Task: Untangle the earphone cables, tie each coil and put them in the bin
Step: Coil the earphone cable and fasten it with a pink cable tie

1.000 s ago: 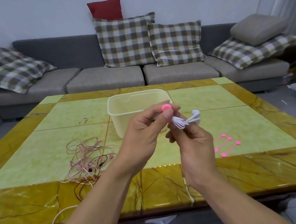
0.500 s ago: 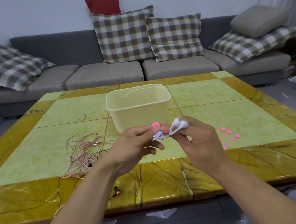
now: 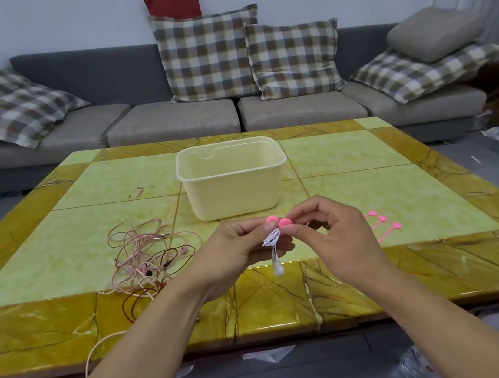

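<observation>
Both hands are raised above the near part of the yellow-green marble table (image 3: 369, 192). The left hand (image 3: 237, 250) pinches the small white coiled earphone cable (image 3: 272, 238) between thumb and fingers, and one pink round end of the silicone tie (image 3: 272, 219) sits above its fingertips. The right hand (image 3: 336, 234) pinches the other pink round end (image 3: 285, 222) with thumb and forefinger. The coil lies between the two hands, just below the pink ends, and white earbuds (image 3: 278, 269) hang down from it. The cream plastic bin (image 3: 232, 191) stands farther on the table, apart from the hands. A tangle of pink earphone cables (image 3: 146, 259) lies at the left, and spare pink ties (image 3: 384, 222) lie at the right.
</observation>
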